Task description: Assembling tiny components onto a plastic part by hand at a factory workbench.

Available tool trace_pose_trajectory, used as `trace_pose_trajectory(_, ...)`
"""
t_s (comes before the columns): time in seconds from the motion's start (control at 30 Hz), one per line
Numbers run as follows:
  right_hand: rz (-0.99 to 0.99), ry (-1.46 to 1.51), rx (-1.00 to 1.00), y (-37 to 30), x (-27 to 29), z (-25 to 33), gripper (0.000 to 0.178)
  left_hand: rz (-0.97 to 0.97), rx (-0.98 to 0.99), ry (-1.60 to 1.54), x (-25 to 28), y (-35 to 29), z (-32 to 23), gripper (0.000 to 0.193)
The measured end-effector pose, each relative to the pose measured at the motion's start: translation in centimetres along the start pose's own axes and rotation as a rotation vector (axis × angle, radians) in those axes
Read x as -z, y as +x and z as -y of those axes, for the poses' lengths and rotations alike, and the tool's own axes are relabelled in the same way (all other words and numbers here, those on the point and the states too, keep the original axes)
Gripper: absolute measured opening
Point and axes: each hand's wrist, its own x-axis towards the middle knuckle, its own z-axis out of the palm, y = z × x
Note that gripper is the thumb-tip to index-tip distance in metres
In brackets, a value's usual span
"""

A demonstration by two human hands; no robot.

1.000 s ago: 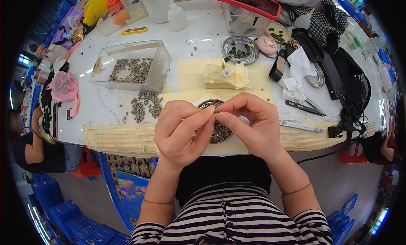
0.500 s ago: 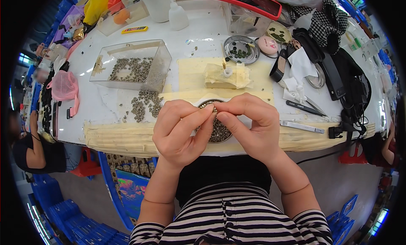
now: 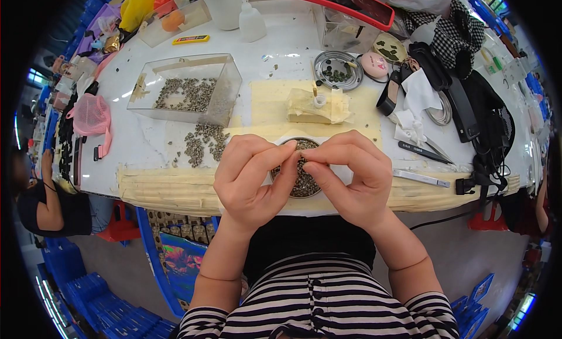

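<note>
Both hands meet above a round dish (image 3: 304,188) filled with small grey-brown metal pieces. My left hand (image 3: 253,178) is closed, thumb and forefinger pinched together; whatever lies between them is too small to make out. Close beside it, my right hand (image 3: 355,178) pinches with thumb and forefinger, and a tiny metal piece seems to show at its fingertips. The fingers of both hands cover part of the dish. Just beyond stands a block wrapped in yellowish tape (image 3: 319,108), with a small white cup (image 3: 319,100) on it.
Left of the hands, a clear plastic box (image 3: 228,99) holds more pieces, with a loose pile (image 3: 202,146) before it. Tweezers (image 3: 424,151), a metal tool (image 3: 421,178), a round tin of dark bits (image 3: 338,71) and straps (image 3: 462,113) lie right. A white bottle (image 3: 252,24) stands behind.
My fingertips have moved slightly apart, showing more of the dish's far side. The table's things sit slightly further right in view.
</note>
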Motion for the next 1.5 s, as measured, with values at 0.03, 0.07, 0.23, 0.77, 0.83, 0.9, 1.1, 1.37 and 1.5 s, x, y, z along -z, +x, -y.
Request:
trace_pose_trajectory(0.03,-0.006,-0.006,0.003,-0.05,-0.14,0.1,0.015,-0.006,0.001,-0.003,-0.05,-0.06,0.05,0.027)
trace_pose_trajectory(0.07,-0.012,-0.013,0.006,-0.07,-0.22,0.16,0.016,-0.012,0.003,-0.005,-0.08,-0.08,0.07,0.026)
trace_pose_trajectory(0.23,-0.03,0.005,-0.017,-0.17,-0.27,-0.31,0.017,0.004,-0.018,-0.004,0.0,0.11,-0.13,0.027)
trace_pose_trajectory(0.77,-0.003,0.046,-0.071,-0.17,-0.04,-0.43,0.014,0.023,-0.055,-0.014,-0.1,0.21,-0.24,0.027)
trace_pose_trajectory(0.83,-0.013,0.019,0.008,-0.14,-0.04,-0.39,0.015,0.026,-0.026,-0.008,-0.07,0.19,-0.22,0.027)
trace_pose_trajectory(0.9,-0.02,-0.005,0.041,-0.11,-0.1,-0.25,0.017,0.023,-0.009,-0.003,-0.05,0.13,-0.14,0.027)
trace_pose_trajectory(1.1,-0.025,0.002,-0.003,-0.28,-0.21,-0.39,0.019,0.005,-0.013,-0.01,0.02,0.04,-0.24,0.027)
trace_pose_trajectory(1.37,0.051,0.119,-0.154,-0.26,-0.17,-0.6,0.012,0.024,-0.073,-0.029,-0.25,0.19,-0.14,0.031)
trace_pose_trajectory(1.5,0.031,0.11,-0.172,-0.13,-0.11,-0.46,0.011,0.025,-0.064,-0.046,0.02,0.12,-0.16,0.031)
